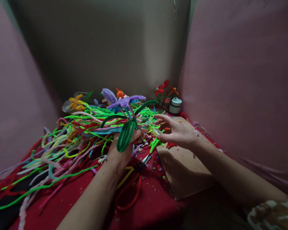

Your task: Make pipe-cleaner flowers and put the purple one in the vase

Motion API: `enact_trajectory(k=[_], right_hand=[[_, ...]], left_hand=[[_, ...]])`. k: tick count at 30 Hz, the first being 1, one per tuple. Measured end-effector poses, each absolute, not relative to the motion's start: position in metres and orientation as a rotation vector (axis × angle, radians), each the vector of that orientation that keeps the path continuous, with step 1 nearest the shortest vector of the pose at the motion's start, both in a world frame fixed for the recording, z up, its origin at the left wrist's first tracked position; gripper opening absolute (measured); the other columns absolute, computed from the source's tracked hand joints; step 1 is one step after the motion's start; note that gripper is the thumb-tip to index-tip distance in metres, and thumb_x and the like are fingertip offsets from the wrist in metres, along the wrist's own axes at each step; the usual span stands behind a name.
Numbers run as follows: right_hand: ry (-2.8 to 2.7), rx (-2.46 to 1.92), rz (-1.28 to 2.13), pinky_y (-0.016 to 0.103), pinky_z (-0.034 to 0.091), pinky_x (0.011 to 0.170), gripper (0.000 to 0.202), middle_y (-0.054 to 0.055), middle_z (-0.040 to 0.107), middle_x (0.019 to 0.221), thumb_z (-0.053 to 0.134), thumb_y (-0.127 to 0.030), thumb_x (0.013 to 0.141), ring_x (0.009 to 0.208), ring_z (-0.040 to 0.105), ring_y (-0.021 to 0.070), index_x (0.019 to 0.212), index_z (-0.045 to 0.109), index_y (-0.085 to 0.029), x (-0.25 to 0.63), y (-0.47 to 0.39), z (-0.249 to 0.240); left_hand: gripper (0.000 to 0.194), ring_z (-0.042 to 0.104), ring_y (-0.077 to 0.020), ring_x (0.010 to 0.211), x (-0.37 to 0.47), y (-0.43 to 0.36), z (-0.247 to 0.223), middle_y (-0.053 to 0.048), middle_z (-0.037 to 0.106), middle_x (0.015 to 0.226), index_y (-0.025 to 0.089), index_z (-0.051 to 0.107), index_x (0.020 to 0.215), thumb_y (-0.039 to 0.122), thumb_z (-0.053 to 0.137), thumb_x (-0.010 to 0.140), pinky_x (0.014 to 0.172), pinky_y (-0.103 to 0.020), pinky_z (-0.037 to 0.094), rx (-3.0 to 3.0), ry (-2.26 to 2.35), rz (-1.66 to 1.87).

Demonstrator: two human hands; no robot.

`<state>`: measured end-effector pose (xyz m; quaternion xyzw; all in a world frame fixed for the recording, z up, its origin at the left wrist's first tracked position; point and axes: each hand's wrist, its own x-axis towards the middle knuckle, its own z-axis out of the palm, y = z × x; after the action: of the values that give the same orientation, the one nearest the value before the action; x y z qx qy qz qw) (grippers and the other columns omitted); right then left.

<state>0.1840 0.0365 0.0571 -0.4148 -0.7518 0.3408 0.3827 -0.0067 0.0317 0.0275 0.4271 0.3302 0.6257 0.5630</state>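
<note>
Red cloth (156, 188), purple flower (124, 102) above left fingers (135, 136) gripping stem (132, 111), right fingers (165, 119) — hold unclear

We hold a purple pipe-cleaner flower (125, 102) with dark green leaves (125, 137) upright in our left hand (123, 156). Our right hand (179, 131) curves nearby, a small translucent object (157, 132) at its thumb – gripped or not, we cannot tell. Around us lie heaped multicoloured pipe cleaners (78, 128), scissors (146, 159) and a brown board (184, 172) on red cloth (158, 201).
</note>
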Motion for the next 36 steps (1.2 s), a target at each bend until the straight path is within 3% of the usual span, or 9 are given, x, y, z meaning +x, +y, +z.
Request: enact_trajectory(k=[3,11,18,24,28,33,36], right_hand=[[-1.949,-1.043,0.757,0.030,0.051,0.066,0.065,0.011,0.052,0.114,0.065,-0.022,0.066,0.085,0.056,0.0173,0.127,0.043,-0.019,0.168,0.043,0.059],[-1.950,-0.936,0.437,0.037,0.047,0.081,0.049,0.010,0.056,0.109,0.061,-0.023,0.071,0.100,0.055,0.0215,0.119,0.049,-0.019,0.157,0.042,0.045],[-1.918,-0.929,0.377,0.037,0.047,0.082,0.046,0.009,0.058,0.104,0.062,-0.021,0.070,0.092,0.057,0.0197,0.115,0.050,-0.018,0.161,0.041,0.036],[-1.928,-0.919,0.353,0.037,0.046,0.084,0.046,0.008,0.059,0.106,0.059,-0.015,0.072,0.094,0.057,0.0193,0.117,0.050,-0.020,0.160,0.039,0.034],[-1.945,-0.873,0.393,0.037,0.044,0.088,0.047,0.004,0.062,0.105,0.056,-0.008,0.073,0.096,0.057,0.0179,0.117,0.055,-0.023,0.162,0.039,0.034],[-1.953,-0.867,0.501,0.035,0.044,0.085,0.024,0.004,0.058,0.094,0.054,-0.012,0.080,0.091,0.055,0.0165,0.096,0.068,-0.024,0.163,0.037,0.035],[-1.984,-0.852,0.525,0.035,0.044,0.083,0.020,0.003,0.056,0.087,0.053,-0.011,0.081,0.087,0.053,0.0157,0.086,0.068,-0.022,0.161,0.036,0.033]], left_hand=[[0.008,0.062,-0.0185,0.076,-0.010,0.033,0.029,-0.006,0.068,0.071,0.013,0.070,0.062,0.020,0.073,0.062,0.075,-0.031,0.048,0.985,0.631,1.351],[0.007,0.059,-0.0105,0.063,-0.012,0.035,0.025,-0.005,0.069,0.077,0.012,0.070,0.063,0.017,0.074,0.062,0.064,-0.024,0.047,0.925,0.619,1.361],[0.007,0.062,-0.0120,0.065,-0.007,0.035,0.023,-0.008,0.071,0.085,0.011,0.072,0.065,0.016,0.075,0.061,0.061,-0.023,0.048,0.938,0.637,1.345],[0.013,0.065,-0.0187,0.072,-0.004,0.033,0.022,-0.006,0.070,0.068,0.012,0.070,0.062,0.019,0.079,0.056,0.070,-0.030,0.050,0.907,0.683,1.379],[0.015,0.065,-0.0164,0.068,-0.001,0.030,0.027,-0.003,0.070,0.066,0.014,0.067,0.056,0.018,0.081,0.052,0.075,-0.031,0.051,0.880,0.654,1.395],[0.017,0.066,-0.0172,0.065,0.002,0.028,0.031,-0.002,0.071,0.065,0.015,0.065,0.054,0.017,0.081,0.049,0.074,-0.033,0.052,0.884,0.643,1.434],[0.018,0.066,-0.0172,0.066,0.002,0.029,0.029,-0.002,0.071,0.066,0.015,0.064,0.056,0.016,0.081,0.049,0.073,-0.032,0.052,0.885,0.649,1.437]])
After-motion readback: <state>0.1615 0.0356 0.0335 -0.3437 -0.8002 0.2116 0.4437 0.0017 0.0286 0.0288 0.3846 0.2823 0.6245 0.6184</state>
